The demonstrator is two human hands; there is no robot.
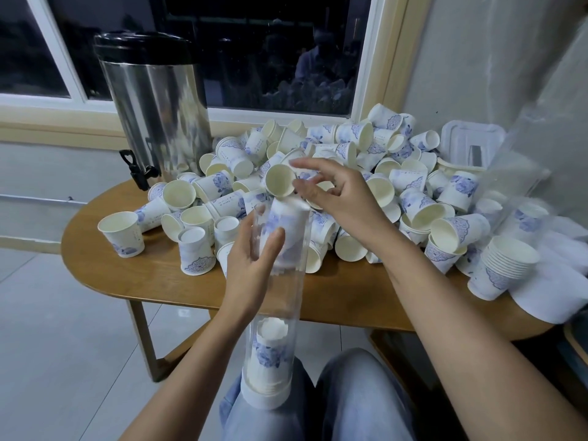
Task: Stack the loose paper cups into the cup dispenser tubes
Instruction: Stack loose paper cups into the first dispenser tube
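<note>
A clear dispenser tube stands upright on my lap, its white base cap at the bottom. Inside, a short stack of cups sits low, and an upside-down cup hangs near the tube's top opening. My left hand grips the tube about a third of the way down. My right hand hovers just above the opening, fingers spread and relaxed, empty. A loose cup lies on its side beside those fingertips. A big pile of white-and-blue paper cups covers the wooden table.
A steel drinks urn with a black tap stands at the table's back left by the window. A nested stack of cups sits at the right, next to clear plastic wrap and a white lidded tray. My knees are below.
</note>
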